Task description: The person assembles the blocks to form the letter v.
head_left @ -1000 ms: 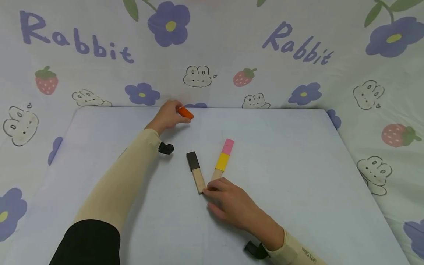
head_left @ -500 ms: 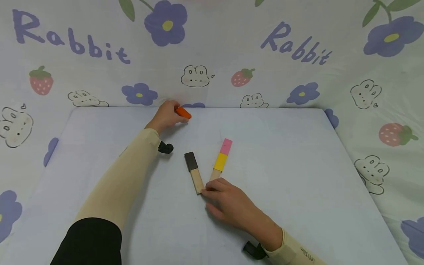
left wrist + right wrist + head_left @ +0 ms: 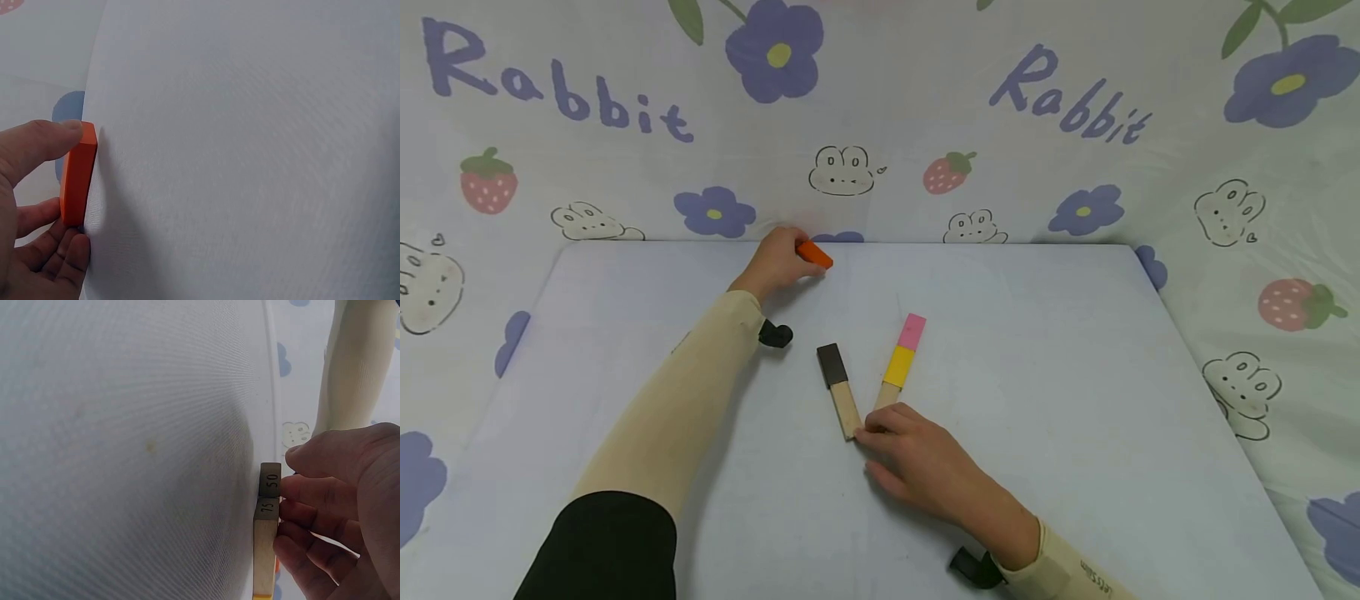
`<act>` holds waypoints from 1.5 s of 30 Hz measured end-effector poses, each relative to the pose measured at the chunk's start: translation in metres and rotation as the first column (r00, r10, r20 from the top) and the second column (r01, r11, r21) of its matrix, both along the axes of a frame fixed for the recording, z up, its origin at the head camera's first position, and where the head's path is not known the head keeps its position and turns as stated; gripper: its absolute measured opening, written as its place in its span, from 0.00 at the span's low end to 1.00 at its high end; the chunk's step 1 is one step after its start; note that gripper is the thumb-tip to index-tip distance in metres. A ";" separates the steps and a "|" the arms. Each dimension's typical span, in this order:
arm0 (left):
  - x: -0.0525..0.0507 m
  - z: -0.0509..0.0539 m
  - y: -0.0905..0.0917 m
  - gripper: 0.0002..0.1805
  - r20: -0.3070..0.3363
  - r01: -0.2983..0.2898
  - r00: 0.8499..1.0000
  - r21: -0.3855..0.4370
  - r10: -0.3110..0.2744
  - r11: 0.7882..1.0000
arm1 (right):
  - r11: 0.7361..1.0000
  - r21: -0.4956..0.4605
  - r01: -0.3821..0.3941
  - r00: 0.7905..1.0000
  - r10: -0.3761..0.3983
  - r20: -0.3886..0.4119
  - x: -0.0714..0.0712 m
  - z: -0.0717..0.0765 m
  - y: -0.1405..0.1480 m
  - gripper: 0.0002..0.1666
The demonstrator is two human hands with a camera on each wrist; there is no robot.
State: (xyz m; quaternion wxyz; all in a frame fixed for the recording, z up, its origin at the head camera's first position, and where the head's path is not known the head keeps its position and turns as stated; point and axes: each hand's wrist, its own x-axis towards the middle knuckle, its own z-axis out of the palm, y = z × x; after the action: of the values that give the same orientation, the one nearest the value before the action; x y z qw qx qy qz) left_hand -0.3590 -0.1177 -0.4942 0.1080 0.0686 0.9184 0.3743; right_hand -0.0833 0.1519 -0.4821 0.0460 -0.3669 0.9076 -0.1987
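Note:
In the head view my left hand [image 3: 778,262] pinches an orange block [image 3: 815,254] at the table's far edge. In the left wrist view the thumb lies on the upper end of this orange block [image 3: 79,175], with fingers at its lower end. My right hand [image 3: 928,467] rests its fingers on the near ends of two plain wooden blocks [image 3: 846,410]. They form a V, with a black block [image 3: 832,365] on the left arm and yellow [image 3: 899,367] and pink [image 3: 912,332] blocks on the right. In the right wrist view, the end faces [image 3: 270,480] read 50 and 75.
The white table [image 3: 1037,375] spreads around the blocks. Behind it hangs a cloth [image 3: 895,100] printed with rabbits, flowers and strawberries. Dark wrist-worn devices [image 3: 976,568] jut from both sleeves, close to the tabletop.
The head view has shifted slightly, so everything appears a little further left. Both hands and the blocks stay in the same places relative to the table.

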 end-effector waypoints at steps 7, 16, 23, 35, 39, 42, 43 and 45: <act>-0.001 -0.002 -0.003 0.34 -0.004 0.000 1.000 -0.016 0.000 1.000 | 1.000 0.008 -0.003 1.000 0.003 0.006 0.001 0.000 -0.002 0.23; 0.000 -0.004 -0.008 0.35 0.003 0.003 1.000 -0.010 -0.003 1.000 | 1.000 0.003 -0.007 1.000 0.007 -0.012 0.002 0.000 -0.002 0.23; 0.005 0.005 -0.011 0.39 0.017 0.039 0.999 -0.019 -0.039 0.999 | 1.000 0.008 -0.001 1.000 0.001 -0.015 0.002 -0.001 -0.001 0.24; 0.028 0.021 -0.017 0.38 -0.035 0.155 0.987 0.002 -0.155 0.988 | 1.000 0.002 0.006 1.000 -0.006 -0.024 0.002 -0.004 0.000 0.23; 0.039 0.026 -0.019 0.38 -0.055 0.189 0.980 0.003 -0.189 0.982 | 1.000 -0.001 0.003 1.000 -0.003 -0.030 0.001 -0.004 0.000 0.23; 0.047 0.030 -0.021 0.37 -0.063 0.215 0.975 0.002 -0.215 0.977 | 1.000 -0.003 0.000 0.999 0.000 -0.033 0.001 -0.004 0.000 0.23; 0.050 0.032 -0.021 0.37 -0.068 0.224 0.972 0.000 -0.224 0.975 | 1.000 -0.003 -0.001 0.999 0.001 -0.034 0.001 -0.004 0.000 0.23; 0.055 0.034 -0.021 0.37 -0.073 0.238 0.969 -0.002 -0.238 0.971 | 1.000 -0.005 -0.002 0.999 0.002 -0.035 0.001 -0.004 0.000 0.24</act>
State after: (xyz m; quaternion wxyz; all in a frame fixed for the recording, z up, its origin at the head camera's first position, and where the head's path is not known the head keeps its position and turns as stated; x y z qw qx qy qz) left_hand -0.3044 -0.1385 -0.4599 0.1183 0.1922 0.9056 0.3590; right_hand -0.0824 0.1520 -0.4860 0.0293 -0.3712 0.9075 -0.1942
